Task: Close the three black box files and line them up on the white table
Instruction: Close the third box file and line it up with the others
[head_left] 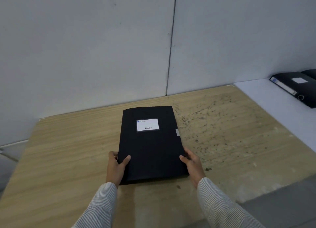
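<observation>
A closed black box file (pixel 150 145) with a white label lies flat on a wooden table (pixel 65 152) in front of me. My left hand (pixel 117 168) grips its near left edge, thumb on the lid. Its near right edge is held the same way by my right hand (pixel 192 164). At the far right, a second closed black box file (pixel 295 88) lies flat on the white table (pixel 273 104), spine with a blue tag facing left. A third black shape (pixel 310 74) peeks out behind it, mostly cut off by the frame edge.
A grey panel wall (pixel 102 48) stands right behind both tables. The wooden top has dark specks and stains (pixel 210 125) on its right half. The white table adjoins the wooden one on the right. Grey floor (pixel 282 202) shows at lower right.
</observation>
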